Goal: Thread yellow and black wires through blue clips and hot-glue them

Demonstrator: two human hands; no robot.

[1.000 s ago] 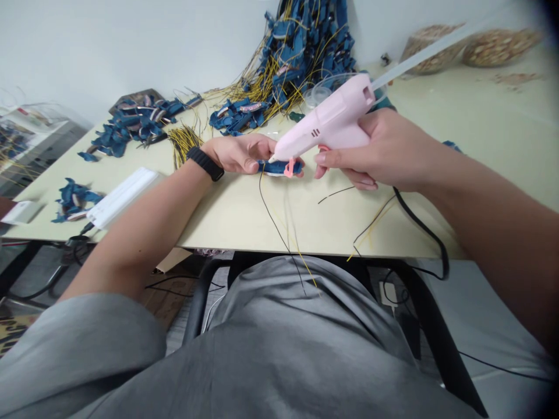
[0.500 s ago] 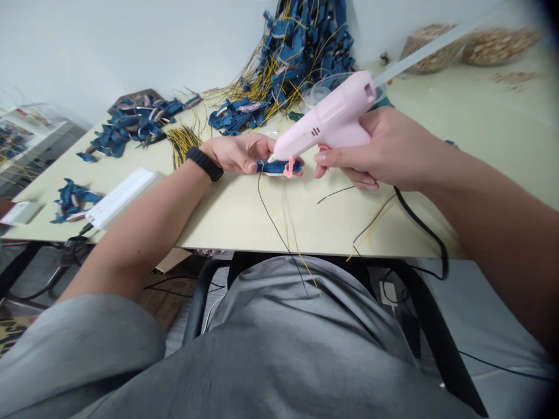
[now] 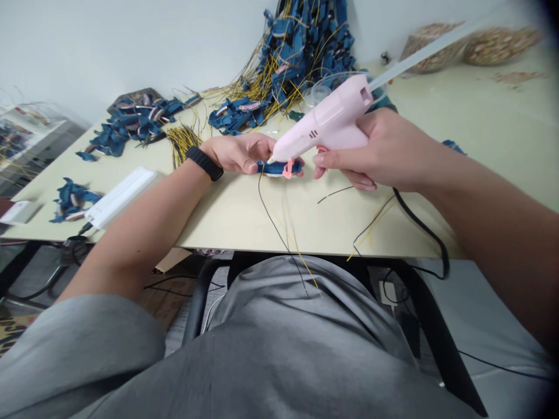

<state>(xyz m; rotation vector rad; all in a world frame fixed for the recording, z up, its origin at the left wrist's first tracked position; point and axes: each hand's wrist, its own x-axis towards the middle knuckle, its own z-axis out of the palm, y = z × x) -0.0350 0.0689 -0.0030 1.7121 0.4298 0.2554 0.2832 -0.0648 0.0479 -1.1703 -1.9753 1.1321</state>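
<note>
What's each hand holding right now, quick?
Left hand: closed, holding the small blue piece.
Right hand: closed, holding the pink glue gun by its handle.

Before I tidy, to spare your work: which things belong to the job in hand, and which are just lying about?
In the job:
pink glue gun, right hand
blue piece, left hand
probably the similar blue heap

Apparently lying about:
white box
containers of tan bits

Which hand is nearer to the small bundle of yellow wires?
Left. The left hand is just right of the bundle; the right hand, around the glue gun, is farther right.
</note>
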